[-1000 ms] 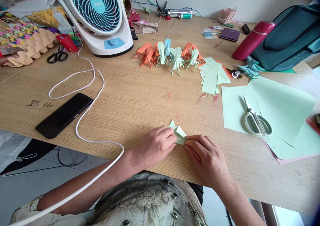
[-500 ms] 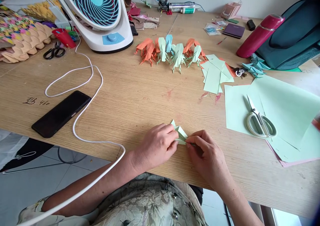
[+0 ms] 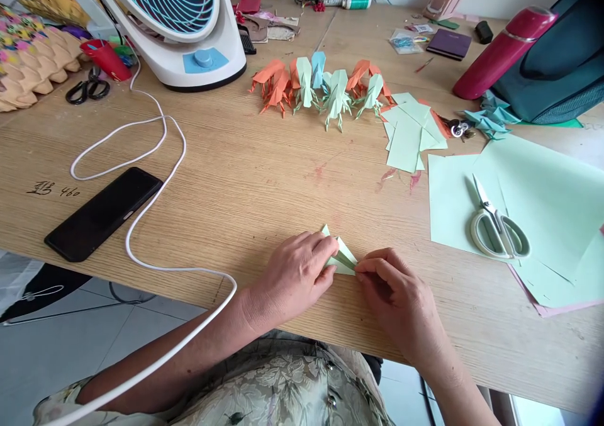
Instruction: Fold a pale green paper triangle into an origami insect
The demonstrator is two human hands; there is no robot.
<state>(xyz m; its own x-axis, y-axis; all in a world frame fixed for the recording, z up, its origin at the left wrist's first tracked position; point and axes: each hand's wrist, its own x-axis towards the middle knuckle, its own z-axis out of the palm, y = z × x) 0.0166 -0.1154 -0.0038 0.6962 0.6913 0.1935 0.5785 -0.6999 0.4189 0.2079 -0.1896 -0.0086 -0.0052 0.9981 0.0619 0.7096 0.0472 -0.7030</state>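
Observation:
A small piece of folded light green paper (image 3: 346,257) lies on the wooden table near its front edge, between my hands. My left hand (image 3: 302,269) is closed over its left part, the fingers hiding much of the folds. At the paper's right tip, my right hand (image 3: 396,294) pinches the point between thumb and fingertips. One pale corner sticks up beyond my left fingers. Farther back stand several folded paper figures (image 3: 337,95) in green, orange and blue, beside a pile of cut green paper pieces (image 3: 408,130).
Scissors (image 3: 500,228) lie on large green sheets (image 3: 453,199) at the right. A red flask (image 3: 504,51) leans by a teal bag (image 3: 557,67). At the left are a phone (image 3: 104,212), a white cable (image 3: 177,143) and a fan (image 3: 202,61). The cable crosses above my left forearm.
The view has shifted slightly. My right hand has slid a little to the right along the paper's tip, and my left fingers have moved slightly over the folds.

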